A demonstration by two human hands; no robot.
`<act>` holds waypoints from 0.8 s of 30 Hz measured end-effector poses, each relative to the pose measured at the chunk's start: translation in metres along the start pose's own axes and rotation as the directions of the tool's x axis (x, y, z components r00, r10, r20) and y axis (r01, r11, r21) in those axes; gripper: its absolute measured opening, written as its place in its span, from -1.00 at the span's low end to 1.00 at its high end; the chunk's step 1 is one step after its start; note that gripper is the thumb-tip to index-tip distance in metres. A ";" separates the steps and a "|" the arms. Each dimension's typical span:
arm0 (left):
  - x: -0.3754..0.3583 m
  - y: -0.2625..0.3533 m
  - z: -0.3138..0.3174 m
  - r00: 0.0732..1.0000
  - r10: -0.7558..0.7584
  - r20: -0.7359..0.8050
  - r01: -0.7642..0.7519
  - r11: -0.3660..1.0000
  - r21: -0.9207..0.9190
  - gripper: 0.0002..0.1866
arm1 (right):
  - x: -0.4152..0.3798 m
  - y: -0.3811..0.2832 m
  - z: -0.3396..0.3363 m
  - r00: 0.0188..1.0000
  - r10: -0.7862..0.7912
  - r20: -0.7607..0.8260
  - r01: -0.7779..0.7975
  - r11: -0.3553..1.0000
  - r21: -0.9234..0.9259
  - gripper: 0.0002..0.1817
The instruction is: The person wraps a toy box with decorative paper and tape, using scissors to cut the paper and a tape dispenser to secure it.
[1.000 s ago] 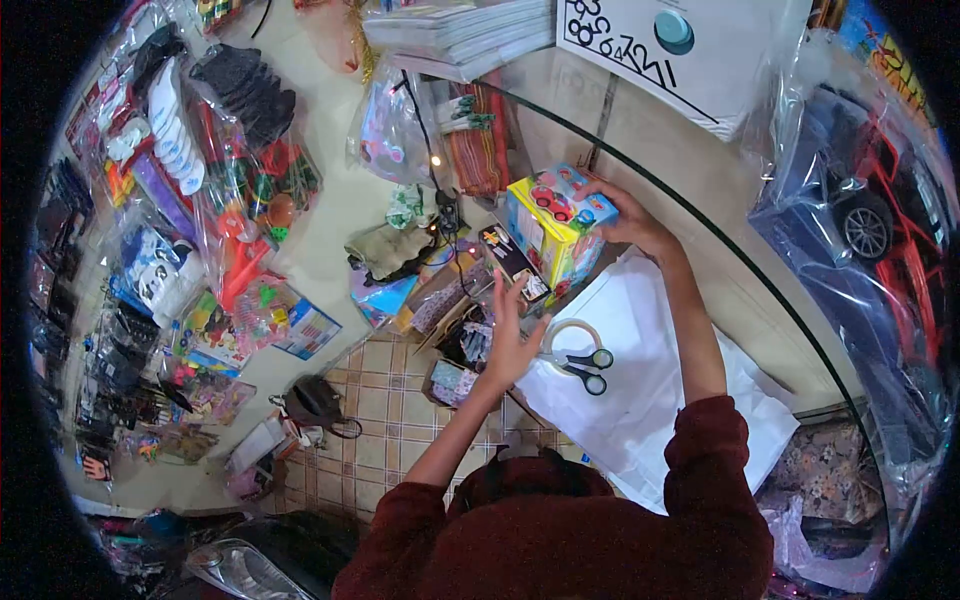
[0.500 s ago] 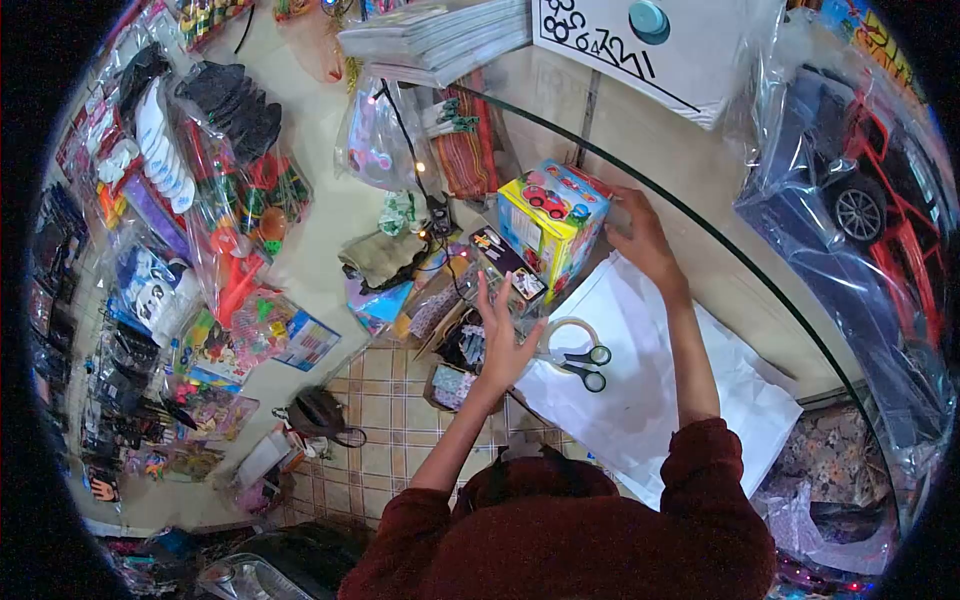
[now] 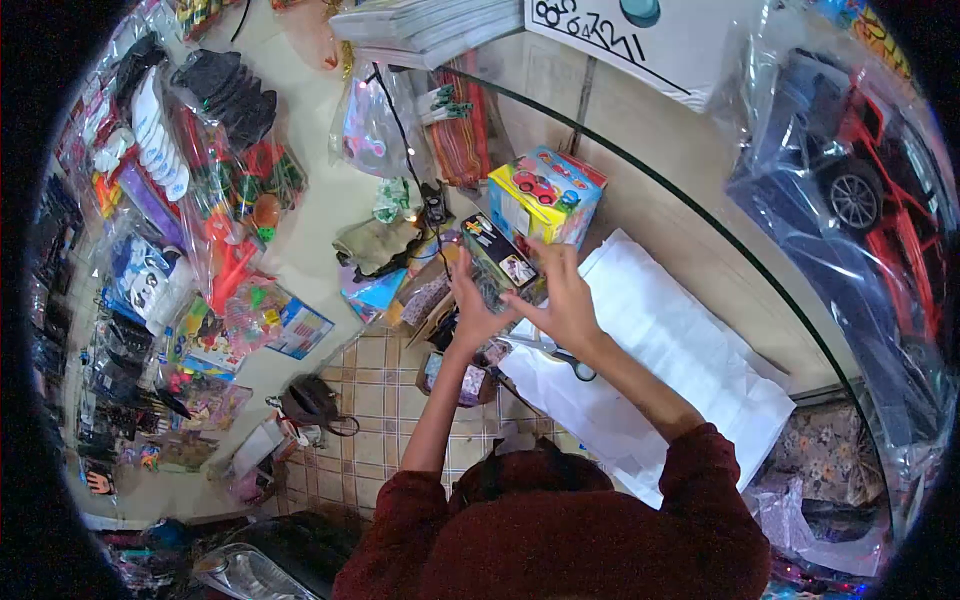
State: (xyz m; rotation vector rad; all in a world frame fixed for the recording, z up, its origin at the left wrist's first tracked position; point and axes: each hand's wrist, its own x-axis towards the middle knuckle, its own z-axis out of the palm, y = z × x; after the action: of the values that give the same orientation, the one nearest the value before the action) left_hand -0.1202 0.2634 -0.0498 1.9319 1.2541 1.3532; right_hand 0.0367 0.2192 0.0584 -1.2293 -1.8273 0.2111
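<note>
While the white sheet (image 3: pixel 680 340) lies to the near right of the dark box (image 3: pixel 498 248), the left hand (image 3: pixel 474 312), thumb spread, is at its near left; the right hand (image 3: pixel 566 305), thumb and fingers apart, is at its near right. Whether either grips it, I cannot tell. The colourful carton (image 3: pixel 545 195) stands just beyond.

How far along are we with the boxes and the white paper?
Apparently done: the white paper is spread out. In progress: the left hand and right hand are at the dark box; their grip is unclear. Probably left: any work joining paper and boxes, since it covers neither that one nor the colourful car box beside it.
</note>
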 end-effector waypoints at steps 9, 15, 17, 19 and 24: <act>-0.023 0.048 -0.004 0.980 0.053 -0.191 -0.114 0.939 -0.324 0.15 | -0.023 -0.008 0.003 0.981 -0.186 -0.055 0.191 0.974 0.123 -0.50; -0.087 0.119 -0.019 0.960 0.021 -0.278 -0.126 0.923 -0.365 -0.23 | -0.044 -0.003 -0.067 0.976 0.065 -0.208 0.089 0.754 0.651 -0.41; -0.117 0.132 -0.008 0.991 0.068 -0.117 -0.103 0.940 -0.324 -0.44 | -0.060 0.007 -0.102 0.964 0.193 -0.181 -0.003 0.691 0.723 -0.42; -0.146 0.158 0.006 0.993 0.105 0.048 -0.089 0.962 -0.258 -0.63 | -0.086 0.026 -0.142 0.952 0.292 -0.087 -0.154 0.708 0.689 -0.49; -0.217 0.217 0.066 0.942 0.204 0.265 -0.145 0.963 -0.226 -0.63 | -0.146 0.106 -0.202 0.859 0.455 0.233 -0.506 0.691 0.516 -0.64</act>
State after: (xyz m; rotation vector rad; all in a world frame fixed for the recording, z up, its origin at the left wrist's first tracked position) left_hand 0.0079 -0.0209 -0.0121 2.0410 0.7895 1.1775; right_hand 0.2723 0.0886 0.0322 -1.2420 -1.3108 1.0473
